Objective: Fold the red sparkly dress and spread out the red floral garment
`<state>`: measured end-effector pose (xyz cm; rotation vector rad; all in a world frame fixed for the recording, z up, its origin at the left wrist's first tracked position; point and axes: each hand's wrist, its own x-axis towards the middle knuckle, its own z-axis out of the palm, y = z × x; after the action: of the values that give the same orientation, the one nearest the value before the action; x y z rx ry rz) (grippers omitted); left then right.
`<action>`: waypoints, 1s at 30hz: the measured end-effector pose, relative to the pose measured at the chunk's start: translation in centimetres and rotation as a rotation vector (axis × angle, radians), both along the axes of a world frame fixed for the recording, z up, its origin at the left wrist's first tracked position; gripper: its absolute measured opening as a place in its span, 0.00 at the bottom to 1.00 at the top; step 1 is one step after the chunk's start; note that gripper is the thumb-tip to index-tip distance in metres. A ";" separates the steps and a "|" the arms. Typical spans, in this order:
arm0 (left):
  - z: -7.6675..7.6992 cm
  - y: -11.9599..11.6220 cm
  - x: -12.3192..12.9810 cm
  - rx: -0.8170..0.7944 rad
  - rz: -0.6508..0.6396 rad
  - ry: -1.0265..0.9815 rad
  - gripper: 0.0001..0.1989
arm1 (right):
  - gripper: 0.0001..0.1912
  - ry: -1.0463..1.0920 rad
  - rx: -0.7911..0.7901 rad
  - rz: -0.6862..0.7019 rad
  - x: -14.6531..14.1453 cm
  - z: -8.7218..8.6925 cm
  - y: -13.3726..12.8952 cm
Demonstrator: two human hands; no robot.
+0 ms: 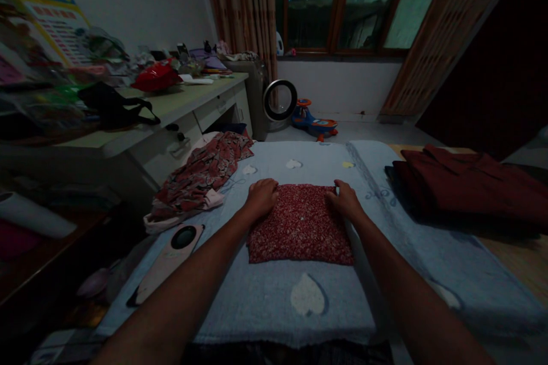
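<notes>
A folded red cloth with a fine pale pattern [302,225] lies flat on the light blue cover [274,313] in front of me. My left hand [262,198] grips its far left corner, fingers curled at the edge. At the far right corner my right hand [345,199] has its thumb on top of the cloth and its fingers bent over the edge. The undersides of both corners are hidden.
A crumpled patterned garment [205,174] and a phone [171,262] lie at the left. Folded dark red clothes [475,182] are stacked at the right. A cluttered desk [171,105] stands back left; beyond the cover are a washing machine door [279,101] and a ride-on toy [314,122].
</notes>
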<state>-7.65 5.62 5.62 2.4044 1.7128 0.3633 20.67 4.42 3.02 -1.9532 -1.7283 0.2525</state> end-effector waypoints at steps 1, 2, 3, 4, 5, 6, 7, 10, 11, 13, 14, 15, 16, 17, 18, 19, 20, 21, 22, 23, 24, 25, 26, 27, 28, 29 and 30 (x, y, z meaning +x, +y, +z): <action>-0.2 0.6 0.4 -0.024 0.004 0.018 0.16 | 0.25 0.046 -0.024 -0.006 -0.1 -0.3 0.5; -0.4 1.0 0.7 -0.047 0.011 0.036 0.16 | 0.22 0.086 -0.044 -0.007 -0.1 -0.6 0.9; -0.6 1.4 0.8 -0.065 0.018 0.050 0.15 | 0.19 0.116 -0.057 -0.005 -0.1 -0.8 1.1; -0.7 1.7 0.9 -0.074 0.025 0.057 0.15 | 0.15 0.135 -0.060 -0.001 0.0 -1.0 1.2; -0.8 2.0 0.8 -0.076 0.028 0.058 0.15 | 0.11 0.144 -0.056 0.005 0.0 -1.2 1.3; -0.8 2.3 0.7 -0.074 0.023 0.055 0.14 | 0.08 0.145 -0.050 0.011 0.1 -1.2 1.3; -0.8 2.5 0.5 -0.073 0.014 0.049 0.13 | 0.06 0.150 -0.041 0.016 0.2 -1.2 1.3; -0.6 3.1 0.0 -0.074 -0.028 0.024 0.11 | 0.05 0.229 0.020 0.048 0.4 -0.8 1.2; -0.4 3.3 -0.1 -0.068 -0.044 0.007 0.10 | 0.06 0.268 0.049 0.063 0.5 -0.6 1.3; -0.3 3.7 -0.2 -0.043 -0.075 -0.045 0.10 | 0.07 0.338 0.099 0.084 0.6 -0.3 1.4; -0.3 3.8 -0.2 -0.024 -0.087 -0.077 0.09 | 0.07 0.359 0.113 0.085 0.6 -0.3 1.6; -0.3 3.9 -0.2 -0.004 -0.092 -0.108 0.09 | 0.08 0.374 0.122 0.079 0.6 -0.3 1.7; -0.5 4.0 -0.1 0.014 -0.088 -0.133 0.09 | 0.08 0.378 0.125 0.062 0.6 -0.5 1.9; -0.6 4.0 0.0 0.025 -0.076 -0.146 0.09 | 0.08 0.374 0.122 0.040 0.5 -0.7 2.0; -0.9 4.0 0.2 0.029 -0.060 -0.149 0.09 | 0.08 0.363 0.115 0.018 0.4 -1.0 2.2; -1.1 3.9 0.3 0.024 -0.042 -0.139 0.10 | 0.08 0.349 0.106 0.000 0.2 -1.3 2.2; -1.4 3.8 0.5 0.016 -0.016 -0.114 0.10 | 0.09 0.339 0.093 -0.014 0.1 -1.5 2.2; -1.6 3.5 0.7 0.019 0.024 -0.080 0.11 | 0.09 0.329 0.082 -0.025 -0.1 -1.7 2.1; -1.7 3.2 0.9 0.039 0.076 -0.041 0.11 | 0.11 0.309 0.080 -0.042 -0.3 -1.8 1.9; -1.7 2.7 1.2 0.081 0.136 -0.006 0.13 | 0.14 0.271 0.091 -0.064 -0.6 -1.7 1.7; -1.6 2.1 1.5 0.136 0.192 0.021 0.16 | 0.19 0.212 0.116 -0.093 -0.9 -1.5 1.3; -1.5 1.4 1.9 0.197 0.231 0.038 0.19 | 0.23 0.139 0.151 -0.117 -1.3 -1.3 0.8; -1.3 0.6 2.4 0.247 0.234 0.045 0.20 | 0.26 0.062 0.190 -0.126 -1.8 -0.9 0.3; -1.0 -0.2 2.9 0.270 0.196 0.050 0.21 | 0.26 -0.001 0.222 -0.105 -2.4 -0.6 -0.2; -0.9 -1.0 3.5 0.275 0.122 0.055 0.21 | 0.25 -0.038 0.236 -0.039 -3.1 -0.4 -0.7; -0.8 -1.8 4.0 0.264 0.026 0.062 0.22 | 0.22 -0.058 0.231 0.057 -3.8 -0.2 -1.2; -0.8 -2.5 4.5 0.244 -0.055 0.069 0.23 | 0.20 -0.076 0.211 0.193 -4.6 -0.3 -1.7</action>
<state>-3.13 3.08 4.78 2.6573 1.7146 0.5147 16.08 2.74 2.74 -1.6682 -1.9115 0.0597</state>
